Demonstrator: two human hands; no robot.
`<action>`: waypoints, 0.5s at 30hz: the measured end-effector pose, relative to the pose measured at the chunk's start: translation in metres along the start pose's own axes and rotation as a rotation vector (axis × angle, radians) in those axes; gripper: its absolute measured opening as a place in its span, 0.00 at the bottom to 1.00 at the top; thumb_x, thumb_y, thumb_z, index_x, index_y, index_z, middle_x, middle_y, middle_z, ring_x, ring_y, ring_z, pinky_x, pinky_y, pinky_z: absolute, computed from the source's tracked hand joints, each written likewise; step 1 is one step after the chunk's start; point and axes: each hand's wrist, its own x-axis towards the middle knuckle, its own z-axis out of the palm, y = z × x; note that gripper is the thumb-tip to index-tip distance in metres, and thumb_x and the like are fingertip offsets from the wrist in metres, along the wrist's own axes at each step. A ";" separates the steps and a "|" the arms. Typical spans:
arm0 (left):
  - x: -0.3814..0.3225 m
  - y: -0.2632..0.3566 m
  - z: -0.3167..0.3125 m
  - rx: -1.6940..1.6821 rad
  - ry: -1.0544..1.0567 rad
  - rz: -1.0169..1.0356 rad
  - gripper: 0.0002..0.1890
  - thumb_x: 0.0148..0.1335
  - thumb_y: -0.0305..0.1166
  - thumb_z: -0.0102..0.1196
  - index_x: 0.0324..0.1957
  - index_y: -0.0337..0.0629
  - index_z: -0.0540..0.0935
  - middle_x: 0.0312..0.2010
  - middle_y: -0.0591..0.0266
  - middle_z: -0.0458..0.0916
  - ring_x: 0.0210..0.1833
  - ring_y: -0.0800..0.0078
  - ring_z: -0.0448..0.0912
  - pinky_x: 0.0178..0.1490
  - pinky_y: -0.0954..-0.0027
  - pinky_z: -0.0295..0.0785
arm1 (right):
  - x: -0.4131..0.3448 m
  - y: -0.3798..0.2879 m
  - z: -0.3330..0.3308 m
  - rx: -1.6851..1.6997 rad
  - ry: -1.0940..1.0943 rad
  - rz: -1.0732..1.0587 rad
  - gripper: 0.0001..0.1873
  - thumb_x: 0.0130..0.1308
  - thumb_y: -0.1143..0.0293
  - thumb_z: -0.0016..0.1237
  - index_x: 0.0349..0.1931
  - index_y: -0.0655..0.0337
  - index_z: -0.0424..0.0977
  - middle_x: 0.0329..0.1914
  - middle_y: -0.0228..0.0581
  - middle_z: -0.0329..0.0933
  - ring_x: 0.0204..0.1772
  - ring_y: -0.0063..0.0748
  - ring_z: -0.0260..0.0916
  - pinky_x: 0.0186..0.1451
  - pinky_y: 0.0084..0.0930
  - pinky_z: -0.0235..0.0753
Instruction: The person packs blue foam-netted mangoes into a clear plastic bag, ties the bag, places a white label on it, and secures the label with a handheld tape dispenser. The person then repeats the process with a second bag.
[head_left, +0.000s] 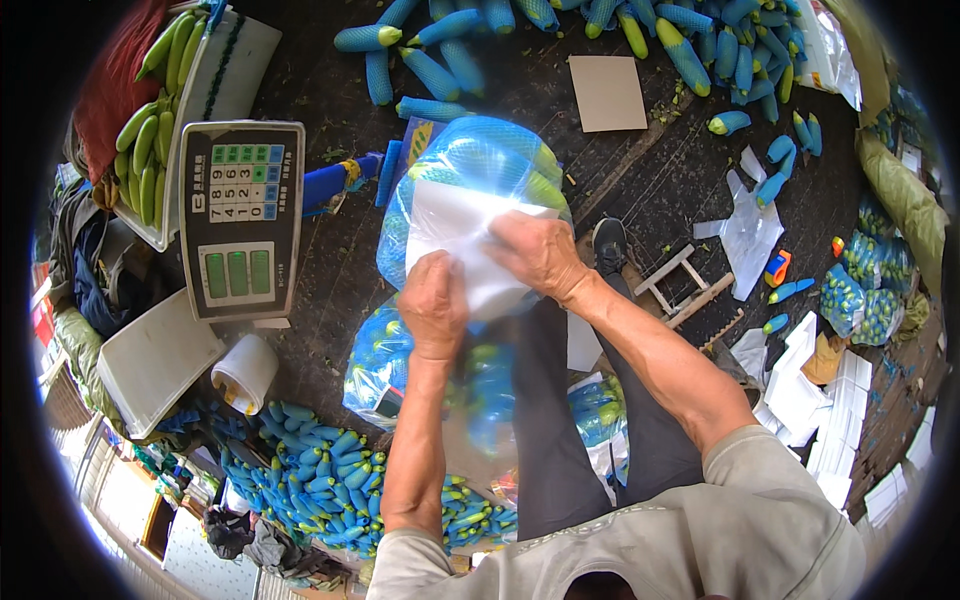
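Before me stands a clear plastic bag (472, 142) packed with green squash in blue foam nets. A white sheet (442, 214) lies across its near top, with shiny film over it. My left hand (433, 304) is closed on the bag's film at the sheet's lower left edge. Blurred by motion, my right hand (541, 251) grips gathered film over the sheet's right part. Another filled bag (377, 352) rests just left of my left wrist, touching or nearly touching the first; the contact is hidden.
A scale head (241, 221) with keypad stands left, near a white bucket (245, 373) and a foam box (157, 360). Netted squash lie in a heap (322, 472) at lower left and loosely (442, 71) at the top. Right are a cardboard piece (607, 94), wooden frame (671, 281) and tape dispenser (778, 268).
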 end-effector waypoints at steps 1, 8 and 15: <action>-0.006 0.007 0.008 0.108 -0.058 0.016 0.04 0.66 0.25 0.65 0.40 0.35 0.84 0.43 0.51 0.87 0.46 0.47 0.84 0.50 0.57 0.80 | -0.003 0.000 -0.007 0.113 0.006 0.026 0.10 0.66 0.63 0.62 0.37 0.58 0.79 0.35 0.45 0.80 0.39 0.54 0.80 0.41 0.43 0.79; 0.000 0.012 0.046 0.443 -0.190 0.196 0.05 0.54 0.29 0.64 0.30 0.41 0.82 0.33 0.58 0.77 0.39 0.54 0.76 0.42 0.53 0.69 | -0.056 0.014 -0.062 0.020 0.155 0.552 0.11 0.69 0.66 0.60 0.44 0.64 0.81 0.42 0.46 0.83 0.44 0.52 0.83 0.47 0.41 0.81; 0.007 0.006 0.047 0.564 -0.257 0.263 0.10 0.54 0.32 0.64 0.37 0.41 0.88 0.34 0.57 0.78 0.40 0.54 0.76 0.41 0.53 0.68 | -0.098 0.038 -0.011 -0.288 -0.224 0.361 0.24 0.63 0.64 0.61 0.58 0.60 0.72 0.39 0.51 0.81 0.41 0.57 0.84 0.38 0.52 0.82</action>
